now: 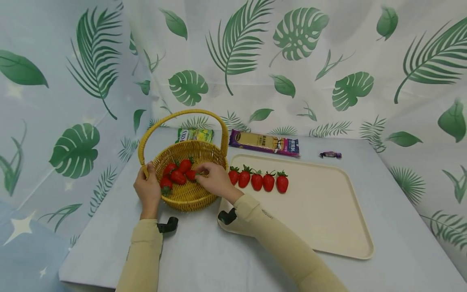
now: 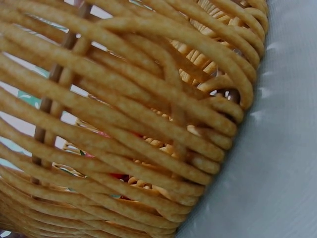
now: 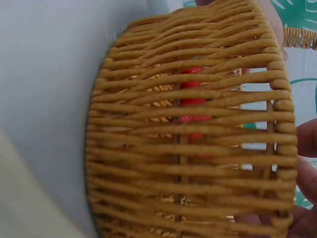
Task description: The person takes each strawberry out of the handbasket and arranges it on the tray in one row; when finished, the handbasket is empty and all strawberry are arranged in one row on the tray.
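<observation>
A yellow wicker basket [image 1: 189, 200] with a tall arched handle stands left of the tray, several red strawberries [image 1: 178, 177] inside it. My left hand [image 1: 148, 188] grips the basket's left rim by the foot of the handle. Reaching over the right rim, my right hand [image 1: 215, 178] pinches a strawberry [image 1: 191, 174] at its leafy end, low inside the basket. On the beige tray [image 1: 313, 211] several more strawberries [image 1: 257, 181] lie in a row. Both wrist views are filled mostly by the woven basket wall [image 2: 124, 109]; red fruit [image 3: 194, 99] shows through the gaps.
Behind the basket lies a green and yellow packet [image 1: 195, 135]. A long purple and gold package [image 1: 264, 143] lies behind the tray, with a small purple wrapped candy [image 1: 330, 154] to its right. Leaf-patterned cloth [image 1: 233, 81] hangs around the white table [image 1: 204, 259].
</observation>
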Demonstrator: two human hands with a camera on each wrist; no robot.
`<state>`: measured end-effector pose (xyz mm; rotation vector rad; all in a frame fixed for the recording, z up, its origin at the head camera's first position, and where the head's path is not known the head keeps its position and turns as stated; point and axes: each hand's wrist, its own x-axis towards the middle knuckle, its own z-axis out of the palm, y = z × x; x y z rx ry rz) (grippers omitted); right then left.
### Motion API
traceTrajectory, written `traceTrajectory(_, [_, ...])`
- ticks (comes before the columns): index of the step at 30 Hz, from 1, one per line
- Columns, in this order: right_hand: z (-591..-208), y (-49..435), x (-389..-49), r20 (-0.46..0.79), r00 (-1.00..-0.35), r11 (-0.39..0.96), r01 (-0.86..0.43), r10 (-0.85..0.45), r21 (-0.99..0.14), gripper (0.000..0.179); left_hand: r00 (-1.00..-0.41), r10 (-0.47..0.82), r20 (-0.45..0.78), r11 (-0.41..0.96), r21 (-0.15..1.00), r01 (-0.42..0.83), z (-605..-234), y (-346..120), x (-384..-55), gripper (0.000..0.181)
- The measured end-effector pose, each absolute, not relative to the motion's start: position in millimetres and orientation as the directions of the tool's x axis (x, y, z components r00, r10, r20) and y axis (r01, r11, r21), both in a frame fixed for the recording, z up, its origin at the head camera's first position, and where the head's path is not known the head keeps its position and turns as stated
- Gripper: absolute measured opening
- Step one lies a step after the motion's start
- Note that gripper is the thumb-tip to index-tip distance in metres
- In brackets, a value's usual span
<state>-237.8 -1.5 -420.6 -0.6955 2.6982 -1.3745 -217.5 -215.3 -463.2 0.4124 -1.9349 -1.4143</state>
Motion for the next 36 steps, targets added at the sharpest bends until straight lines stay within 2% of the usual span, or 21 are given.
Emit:
traceTrajectory(8, [-421.8, -16.1, -249.4, 0.132, -0.899, 0.43, -0.323, -0.417, -0.843, 0.028, -0.708, -0.618, 0.342, 0.357, 0.924, 0.134, -464.5, -217.1, -218.2, 0.045])
traceTrajectory(13, [-424.9, -23.4, -258.4, 0.061, -0.914, 0.392, -0.231, -0.4, -0.891, 0.035, -0.707, -0.617, 0.346, 0.354, 0.924, 0.144, -464.7, -217.5, -217.4, 0.046])
traceTrajectory(21, [-431.3, -31.4, -267.8, -0.051, -0.923, 0.355, -0.095, -0.381, -0.93, 0.036, -0.719, -0.607, 0.338, 0.331, 0.93, 0.158, -465.2, -217.1, -217.5, 0.051])
traceTrajectory(30, [-432.2, -35.9, -275.5, -0.074, -0.928, 0.505, -0.131, -0.365, -0.853, 0.032, -0.714, -0.614, 0.337, 0.329, 0.931, 0.157, -465.2, -217.5, -218.6, 0.053])
traceTrajectory(36, [-434.9, -38.3, -279.8, -0.13, -0.866, 0.559, -0.19, -0.482, -0.807, 0.029, -0.716, -0.617, 0.327, 0.328, 0.934, 0.144, -466.1, -216.2, -218.0, 0.053])
